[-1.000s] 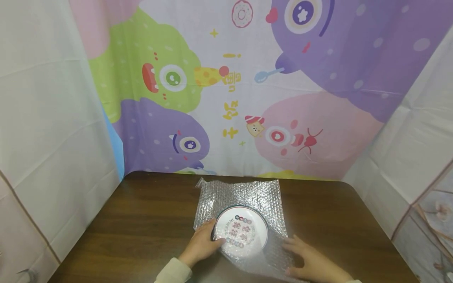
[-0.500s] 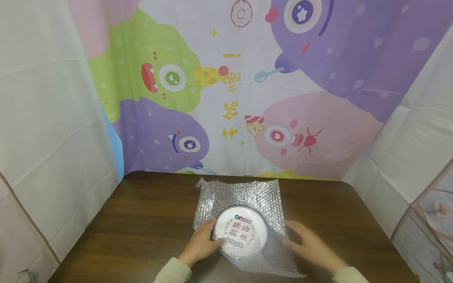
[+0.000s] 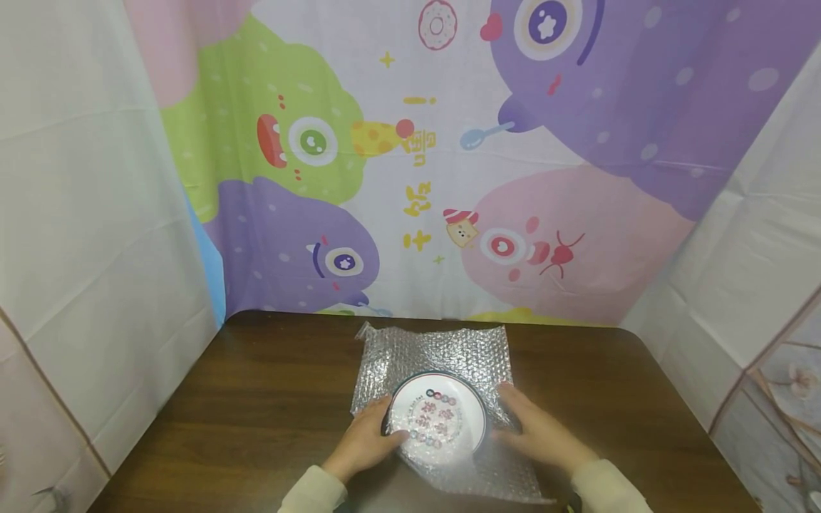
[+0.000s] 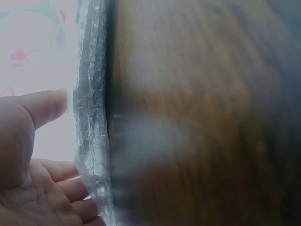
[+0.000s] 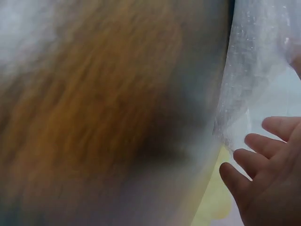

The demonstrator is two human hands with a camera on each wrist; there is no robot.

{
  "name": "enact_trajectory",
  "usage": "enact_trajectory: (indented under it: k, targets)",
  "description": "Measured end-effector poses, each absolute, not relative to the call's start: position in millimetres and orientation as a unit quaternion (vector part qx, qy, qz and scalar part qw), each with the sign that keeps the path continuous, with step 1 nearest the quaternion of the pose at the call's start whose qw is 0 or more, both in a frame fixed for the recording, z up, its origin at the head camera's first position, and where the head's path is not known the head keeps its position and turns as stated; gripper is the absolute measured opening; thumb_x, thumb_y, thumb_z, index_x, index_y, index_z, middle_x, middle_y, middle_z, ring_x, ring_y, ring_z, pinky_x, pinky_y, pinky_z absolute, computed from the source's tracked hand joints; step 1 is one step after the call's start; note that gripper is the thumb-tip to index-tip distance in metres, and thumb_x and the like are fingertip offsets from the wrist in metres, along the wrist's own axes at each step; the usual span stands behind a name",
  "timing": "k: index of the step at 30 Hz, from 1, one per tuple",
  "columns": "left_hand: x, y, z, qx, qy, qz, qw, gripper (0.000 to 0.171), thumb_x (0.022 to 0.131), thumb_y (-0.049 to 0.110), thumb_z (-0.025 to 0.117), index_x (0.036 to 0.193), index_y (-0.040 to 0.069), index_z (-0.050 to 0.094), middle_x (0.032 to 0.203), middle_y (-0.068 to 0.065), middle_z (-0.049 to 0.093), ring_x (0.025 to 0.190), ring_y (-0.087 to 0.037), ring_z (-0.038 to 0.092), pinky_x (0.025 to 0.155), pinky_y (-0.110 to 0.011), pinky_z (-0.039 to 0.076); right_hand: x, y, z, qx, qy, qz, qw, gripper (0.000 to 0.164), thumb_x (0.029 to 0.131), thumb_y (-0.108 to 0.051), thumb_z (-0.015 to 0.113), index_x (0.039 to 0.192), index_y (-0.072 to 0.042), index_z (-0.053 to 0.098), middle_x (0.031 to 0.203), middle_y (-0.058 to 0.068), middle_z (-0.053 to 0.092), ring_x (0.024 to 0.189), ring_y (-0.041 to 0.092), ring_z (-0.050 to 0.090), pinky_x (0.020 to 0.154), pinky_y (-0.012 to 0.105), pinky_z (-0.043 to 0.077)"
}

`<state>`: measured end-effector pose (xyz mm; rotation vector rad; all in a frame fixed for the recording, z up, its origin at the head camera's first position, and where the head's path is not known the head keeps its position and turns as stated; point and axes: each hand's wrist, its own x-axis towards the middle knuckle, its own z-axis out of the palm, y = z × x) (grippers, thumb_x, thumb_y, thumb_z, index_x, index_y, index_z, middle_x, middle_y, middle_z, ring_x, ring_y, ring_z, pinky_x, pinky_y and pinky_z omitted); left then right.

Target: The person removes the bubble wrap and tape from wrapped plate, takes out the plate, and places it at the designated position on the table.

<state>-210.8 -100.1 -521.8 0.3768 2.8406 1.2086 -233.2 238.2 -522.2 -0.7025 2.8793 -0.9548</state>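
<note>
A round white plate (image 3: 438, 404) with a dark rim and red printed characters lies on a sheet of bubble wrap (image 3: 442, 348). A clear flap of the wrap covers the plate's lower part. At the plate's left edge my left hand (image 3: 365, 436) holds it through the wrap, thumb on top and fingers along the side. My right hand (image 3: 541, 431) is over the wrap to the right of the plate, its fingers extended. In the right wrist view the spread fingers (image 5: 251, 160) appear beside the wrap's edge; whether they touch it I cannot tell.
The dark wooden table (image 3: 256, 399) extends to both sides of the wrap. Behind it hangs a cartoon-printed cloth (image 3: 410, 285), and pale cloth panels (image 3: 109, 249) stand at the sides. A loose wrap corner (image 3: 541, 499) points toward the near edge.
My right hand has moved up and left over the wrap, from its lower right part to beside the plate. The left hand and the plate stay in place.
</note>
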Motion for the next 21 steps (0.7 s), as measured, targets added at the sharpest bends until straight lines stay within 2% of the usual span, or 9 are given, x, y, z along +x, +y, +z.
enact_trajectory:
  k: [11, 21]
  targets:
    - [-210.7, -101.1, -521.7, 0.116, 0.913, 0.391, 0.022, 0.078, 0.085, 0.033, 0.071, 0.143, -0.009, 0.041, 0.148, -0.029, 0.042, 0.14, -0.052, 0.031, 0.116, -0.067, 0.021, -235.4, 236.0, -525.9, -0.229, 0.934, -0.268, 0.062, 0.106, 0.074, -0.06, 0.073, 0.151, 0.0, 0.032, 0.159, 0.026, 0.022, 0.144, 0.051, 0.022, 0.114, 0.067, 0.022]
    - [-210.7, -101.8, -520.8, 0.122, 0.912, 0.392, 0.021, 0.078, 0.085, 0.033, 0.071, 0.142, -0.009, 0.041, 0.148, -0.029, 0.042, 0.14, -0.052, 0.032, 0.115, -0.067, 0.023, -235.4, 233.9, -528.5, -0.25, 0.944, -0.201, 0.071, 0.106, 0.077, -0.066, 0.067, 0.148, 0.005, 0.034, 0.158, 0.028, 0.022, 0.145, 0.048, 0.023, 0.117, 0.065, 0.02]
